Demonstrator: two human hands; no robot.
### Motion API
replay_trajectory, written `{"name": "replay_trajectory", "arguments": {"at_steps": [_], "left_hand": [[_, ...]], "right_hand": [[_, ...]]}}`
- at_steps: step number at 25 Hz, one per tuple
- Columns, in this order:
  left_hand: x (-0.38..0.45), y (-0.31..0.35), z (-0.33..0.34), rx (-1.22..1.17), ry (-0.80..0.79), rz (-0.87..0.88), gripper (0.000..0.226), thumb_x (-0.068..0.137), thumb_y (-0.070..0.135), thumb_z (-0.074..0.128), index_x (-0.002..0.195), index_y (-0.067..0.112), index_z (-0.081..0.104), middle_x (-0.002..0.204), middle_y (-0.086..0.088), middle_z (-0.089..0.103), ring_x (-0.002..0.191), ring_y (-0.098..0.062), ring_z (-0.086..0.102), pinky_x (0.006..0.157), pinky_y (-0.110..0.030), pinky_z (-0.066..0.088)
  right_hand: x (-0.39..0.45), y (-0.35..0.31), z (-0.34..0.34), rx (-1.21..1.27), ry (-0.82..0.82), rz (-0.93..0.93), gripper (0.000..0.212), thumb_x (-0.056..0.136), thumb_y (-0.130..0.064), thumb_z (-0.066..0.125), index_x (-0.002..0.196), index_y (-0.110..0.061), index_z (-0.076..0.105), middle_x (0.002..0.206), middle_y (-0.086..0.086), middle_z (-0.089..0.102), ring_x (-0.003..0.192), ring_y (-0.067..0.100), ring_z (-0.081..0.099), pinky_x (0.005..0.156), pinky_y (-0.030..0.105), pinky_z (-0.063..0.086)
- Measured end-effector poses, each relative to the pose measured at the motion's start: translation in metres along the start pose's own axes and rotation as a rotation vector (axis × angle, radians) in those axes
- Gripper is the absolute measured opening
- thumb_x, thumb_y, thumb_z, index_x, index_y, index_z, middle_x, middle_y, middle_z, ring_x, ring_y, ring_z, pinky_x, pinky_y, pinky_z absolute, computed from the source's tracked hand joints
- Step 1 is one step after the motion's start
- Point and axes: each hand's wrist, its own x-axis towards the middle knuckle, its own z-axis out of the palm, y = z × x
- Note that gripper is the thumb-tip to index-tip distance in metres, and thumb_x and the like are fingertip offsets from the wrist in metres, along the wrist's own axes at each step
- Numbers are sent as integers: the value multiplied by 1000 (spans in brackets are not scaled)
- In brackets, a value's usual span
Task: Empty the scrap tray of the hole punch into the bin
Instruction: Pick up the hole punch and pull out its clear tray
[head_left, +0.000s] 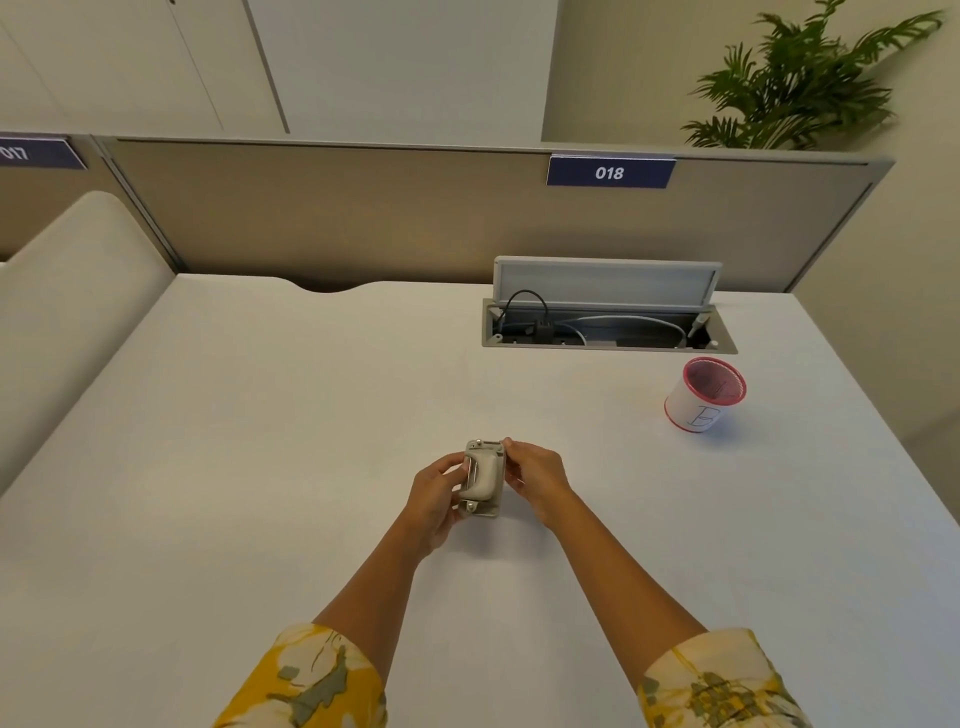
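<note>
Hole punch (483, 478) sits between both hands: left hand (434, 496) grips its side, right hand (535, 480) pinches the far edge. Bin (705, 395) stands well apart, beyond the right hand. Popping the tray here could scatter scraps on the desk (260, 441).

Office, numbered desk sign (610, 172), partition (322, 213), cable tray (608, 325)

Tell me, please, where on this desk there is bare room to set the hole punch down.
Most of the desk is bare: the whole left half, and the near strip beside both forearms. A smaller free patch lies between the hole punch and the red-rimmed bin. The far right is more crowded, with the open cable box just behind the bin.
</note>
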Motion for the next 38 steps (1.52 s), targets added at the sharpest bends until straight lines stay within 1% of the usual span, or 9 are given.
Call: {"name": "replay_trajectory", "arguments": {"at_steps": [3, 6, 10, 15, 19, 23, 29, 33, 38], "left_hand": [[3, -3, 3, -30, 44, 31, 20, 97, 7, 55, 100, 16, 73, 79, -8, 73, 62, -23, 68, 54, -28, 55], [5, -2, 5, -38, 58, 53, 20, 96, 6, 55, 101, 14, 73, 86, -13, 75, 74, -30, 70, 63, -35, 57], [6, 1, 4, -55, 75, 24, 26, 95, 7, 49, 104, 10, 73, 92, -12, 76, 74, -27, 73, 62, -35, 60], [6, 4, 1, -107, 62, -127, 43, 104, 41, 38, 103, 10, 68, 89, -8, 74, 70, -23, 70, 57, -34, 56], [9, 6, -3, -18, 36, -122, 43, 103, 42, 44, 113, 9, 71, 95, -11, 75, 79, -26, 71, 60, -37, 59], [8, 6, -6, -6, -7, -106, 50, 99, 53, 46, 111, 13, 74, 101, -13, 77, 85, -28, 73, 65, -38, 61], [5, 12, -4, 23, 49, -60, 44, 100, 46, 50, 105, 10, 74, 100, -15, 75, 84, -28, 71, 67, -38, 60], [3, 15, 0, -2, 61, -47, 44, 101, 46, 49, 108, 10, 73, 95, -11, 74, 78, -25, 70, 57, -32, 56], [5, 18, 4, -7, 63, -63, 41, 101, 43, 49, 96, 12, 75, 75, -5, 76, 66, -21, 71, 51, -30, 56]], "right_hand": [[-10, 1, 10, -284, 184, -276, 24, 90, -32, 65, 101, -11, 64, 99, 0, 67, 91, 15, 63, 78, 23, 50], [-22, 4, 19, -431, 153, -405, 29, 88, -45, 64, 91, -16, 64, 98, -3, 65, 88, 11, 62, 70, 19, 46], [-28, 8, 20, -581, 142, -436, 25, 84, -37, 70, 87, -12, 70, 101, 2, 68, 87, 17, 66, 78, 32, 56], [-34, 9, 19, -608, 109, -403, 25, 85, -35, 71, 90, -11, 75, 96, 3, 75, 80, 14, 69, 68, 23, 55], [-40, 11, 19, -607, 113, -410, 22, 85, -34, 71, 90, -12, 77, 95, 2, 76, 77, 11, 69, 64, 18, 53], [-43, 7, 21, -612, 123, -420, 23, 85, -33, 72, 94, -13, 77, 96, 3, 76, 76, 10, 66, 63, 16, 50], [-46, 2, 24, -609, 138, -422, 24, 83, -33, 74, 94, -12, 78, 98, 3, 77, 72, 7, 61, 55, 5, 39], [-48, -3, 25, -620, 128, -439, 24, 83, -33, 74, 96, -14, 79, 95, 5, 78, 70, 8, 63, 56, 7, 43], [-50, -7, 22, -615, 150, -470, 22, 82, -30, 76, 95, -13, 80, 89, 5, 79, 69, 10, 67, 59, 11, 49]]}}
